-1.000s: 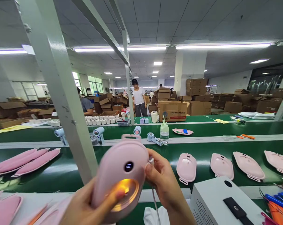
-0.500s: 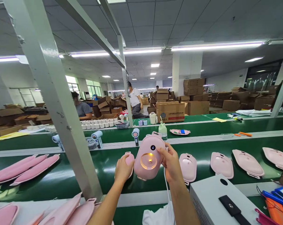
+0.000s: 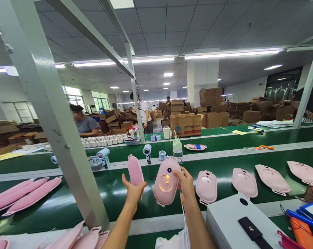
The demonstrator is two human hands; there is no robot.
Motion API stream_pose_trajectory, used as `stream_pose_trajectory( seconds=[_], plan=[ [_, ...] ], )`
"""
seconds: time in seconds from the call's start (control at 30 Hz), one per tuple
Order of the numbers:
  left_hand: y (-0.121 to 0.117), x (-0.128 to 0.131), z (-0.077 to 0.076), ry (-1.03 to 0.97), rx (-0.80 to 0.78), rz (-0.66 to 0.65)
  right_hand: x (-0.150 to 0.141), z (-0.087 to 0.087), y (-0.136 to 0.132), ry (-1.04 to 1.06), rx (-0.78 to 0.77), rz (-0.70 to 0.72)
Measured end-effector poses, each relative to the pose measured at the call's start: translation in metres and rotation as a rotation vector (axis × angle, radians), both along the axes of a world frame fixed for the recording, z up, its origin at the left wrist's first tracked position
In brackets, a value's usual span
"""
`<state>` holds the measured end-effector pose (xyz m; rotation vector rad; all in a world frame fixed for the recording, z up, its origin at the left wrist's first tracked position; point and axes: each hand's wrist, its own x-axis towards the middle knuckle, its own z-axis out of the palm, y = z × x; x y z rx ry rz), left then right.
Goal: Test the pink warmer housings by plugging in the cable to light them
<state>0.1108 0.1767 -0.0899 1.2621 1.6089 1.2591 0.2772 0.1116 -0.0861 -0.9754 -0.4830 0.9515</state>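
Note:
My right hand (image 3: 186, 185) grips a pink oval device (image 3: 166, 180) by its right edge, held upright over the green belt. An orange light glows in its round middle and a small dark display sits above it. A white cable (image 3: 182, 221) hangs from it toward me. My left hand (image 3: 132, 191) holds a second pink piece (image 3: 135, 172) edge-on, just left of the lit device and apart from it.
Several pink shells (image 3: 244, 181) lie in a row on the green conveyor (image 3: 107, 188) to the right. A white box (image 3: 247, 224) stands at the near right. A grey slanted post (image 3: 52, 117) rises at the left. Pink pads (image 3: 24, 193) lie far left. Other people work behind.
Both hands have moved away from the camera over the belt. My left hand let go of the lit device and has raised a separate pink piece upright.

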Motion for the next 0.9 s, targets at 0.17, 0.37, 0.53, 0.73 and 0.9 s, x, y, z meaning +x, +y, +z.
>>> stream_pose_trajectory(
  seconds=[0.17,0.37,0.53,0.73,0.9],
  plan=[
    [-0.047,-0.003,0.043,-0.501,0.153,-0.077,0.002,-0.025,0.011,0.075,-0.155,-0.034],
    [-0.096,-0.029,0.066,-0.776,0.101,0.032,0.007,-0.048,0.022,0.204,-0.274,-0.091],
    [-0.097,-0.041,0.052,-0.719,0.03,0.149,0.012,-0.06,0.027,0.245,-0.293,-0.106],
    [-0.098,-0.053,0.044,-0.603,0.098,0.031,0.014,-0.061,0.028,0.169,-0.278,-0.118],
    [-0.111,-0.053,0.059,-0.642,0.063,-0.006,0.015,-0.06,0.03,0.04,-0.268,-0.144]
  ],
)
